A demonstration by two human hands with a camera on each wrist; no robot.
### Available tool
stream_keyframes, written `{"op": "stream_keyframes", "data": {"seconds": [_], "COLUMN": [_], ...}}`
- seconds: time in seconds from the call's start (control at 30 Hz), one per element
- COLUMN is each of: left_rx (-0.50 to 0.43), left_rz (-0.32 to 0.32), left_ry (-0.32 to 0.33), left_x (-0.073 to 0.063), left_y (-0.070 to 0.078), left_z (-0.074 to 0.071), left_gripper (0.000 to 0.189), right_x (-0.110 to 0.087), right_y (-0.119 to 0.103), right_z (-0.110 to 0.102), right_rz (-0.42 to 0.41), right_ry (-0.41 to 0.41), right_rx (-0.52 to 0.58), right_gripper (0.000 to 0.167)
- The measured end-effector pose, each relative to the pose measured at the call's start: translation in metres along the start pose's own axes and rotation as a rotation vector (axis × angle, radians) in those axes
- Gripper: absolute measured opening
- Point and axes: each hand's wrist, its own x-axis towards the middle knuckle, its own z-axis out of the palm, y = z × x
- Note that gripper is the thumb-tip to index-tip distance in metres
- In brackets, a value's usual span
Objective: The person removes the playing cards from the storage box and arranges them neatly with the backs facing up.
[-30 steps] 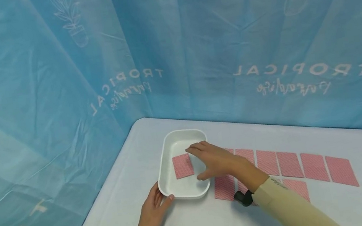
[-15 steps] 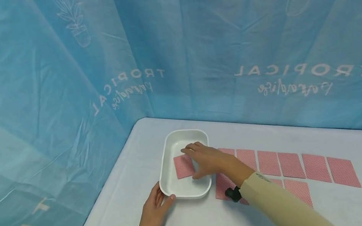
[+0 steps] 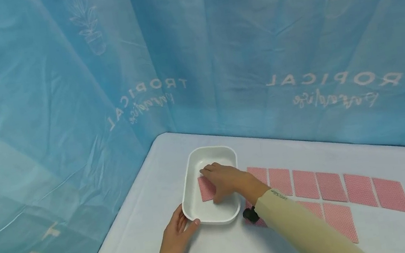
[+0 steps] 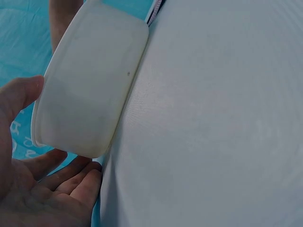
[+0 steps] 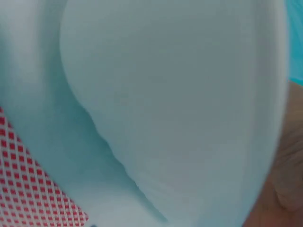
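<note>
A white tray stands at the table's left side, with a red-and-white checked playing card lying face down in it. My left hand holds the tray's near left corner. In the left wrist view, the left thumb lies on the rim of the tray and the fingers are at its corner. My right hand is inside the tray, spanning the card with its fingers beyond the far edge and its thumb near the close edge. The right wrist view shows the tray wall and part of the card; the right fingertips are hidden.
More checked cards lie face down in two rows right of the tray, including a far-row card and a near-row card. My right forearm covers some. Blue printed curtains hang behind the white-covered table.
My right hand has moved left and down into the tray, from beside the card to over its right part. The left hand keeps its hold on the tray corner.
</note>
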Motion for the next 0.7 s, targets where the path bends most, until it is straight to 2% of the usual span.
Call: {"op": "stream_keyframes", "data": {"seconds": [0.27, 0.5, 0.7], "left_rx": [-0.006, -0.024, -0.031], "left_rz": [0.016, 0.010, -0.012], "left_ry": [-0.010, -0.016, -0.024], "left_x": [-0.0011, -0.0022, 0.0003], "left_y": [0.0020, 0.0048, 0.0014], "left_z": [0.0004, 0.0004, -0.0013], "left_gripper": [0.072, 0.071, 0.071], "right_x": [0.0053, 0.0031, 0.0041], "right_y": [0.0004, -0.0007, 0.0012], "right_z": [-0.0002, -0.0017, 0.0011], "right_rz": [0.043, 0.029, 0.017], "right_ry": [-0.027, -0.012, 0.009], "right_rx": [0.016, 0.010, -0.016], "right_gripper": [0.100, 0.093, 0.093]}}
